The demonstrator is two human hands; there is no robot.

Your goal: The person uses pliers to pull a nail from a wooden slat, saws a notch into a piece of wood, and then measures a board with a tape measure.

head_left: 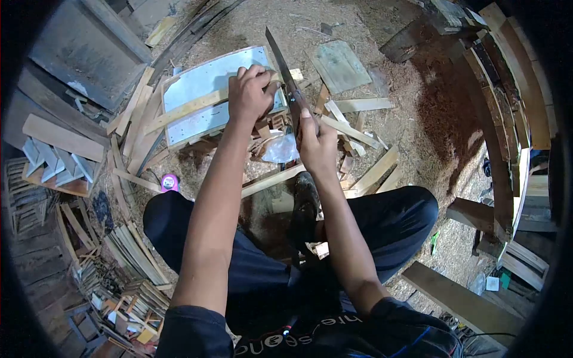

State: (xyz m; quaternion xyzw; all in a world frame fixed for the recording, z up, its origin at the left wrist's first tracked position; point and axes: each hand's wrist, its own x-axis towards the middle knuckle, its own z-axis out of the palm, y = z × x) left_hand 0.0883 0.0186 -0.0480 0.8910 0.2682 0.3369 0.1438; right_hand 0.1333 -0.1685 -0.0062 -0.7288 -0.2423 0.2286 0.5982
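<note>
My left hand (252,95) is closed around a long wooden strip (194,108) and presses it down on a white-topped board (209,71) with small dark dots along its edges. In my right hand (316,140) is the handle of a handsaw (282,65), its narrow blade pointing up and away from me. The blade crosses the strip close to its right end, just right of my left hand. Under the board's near edge lie wood offcuts and a clear plastic bag (280,148).
A pink tape measure (169,182) lies by my left knee. Wood strips (373,170) are scattered on the sawdust-covered ground, with a flat panel (339,65) beyond. Stacked slats (134,256) lie at left; a curved wooden structure (498,125) stands at right.
</note>
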